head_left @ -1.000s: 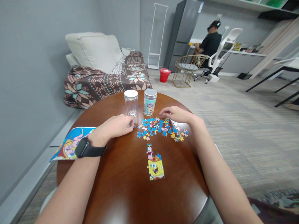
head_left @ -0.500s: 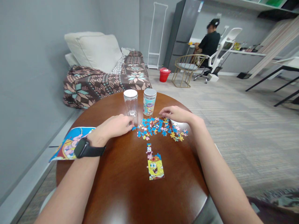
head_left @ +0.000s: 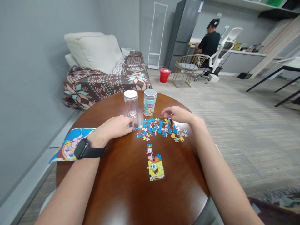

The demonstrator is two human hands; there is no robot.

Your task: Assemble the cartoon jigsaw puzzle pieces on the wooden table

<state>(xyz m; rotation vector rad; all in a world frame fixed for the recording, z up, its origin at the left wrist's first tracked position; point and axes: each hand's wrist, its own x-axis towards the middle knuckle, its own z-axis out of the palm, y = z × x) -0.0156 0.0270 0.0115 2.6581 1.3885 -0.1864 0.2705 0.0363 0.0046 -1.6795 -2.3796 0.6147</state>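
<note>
My left hand (head_left: 120, 126), a dark watch on its wrist, rests at the left end of a loose heap of jigsaw puzzle pieces (head_left: 153, 127). Its fingers are curled in, with a small blue puzzle piece (head_left: 134, 128) at the fingertips. Over the heap's far right side is my right hand (head_left: 174, 114), its fingers loosely bent and apart, with no piece visible in them; the undersides of the fingers are hidden. Closer to me lies a partly joined jigsaw puzzle (head_left: 156, 168) with a yellow cartoon face, a narrow pink-figure strip joined at its upper left.
Behind the heap stand a clear lidded jar (head_left: 131, 104) and a printed jar (head_left: 150, 103). A colourful picture sheet (head_left: 70, 145) hangs over the left edge of the round brown table (head_left: 119, 190). Further off are a red bin (head_left: 165, 75), a wire chair (head_left: 187, 67) and a seated person (head_left: 209, 42).
My right hand has shifted very slightly to the right. My left hand has barely moved, and the puzzle pieces lie much as before.
</note>
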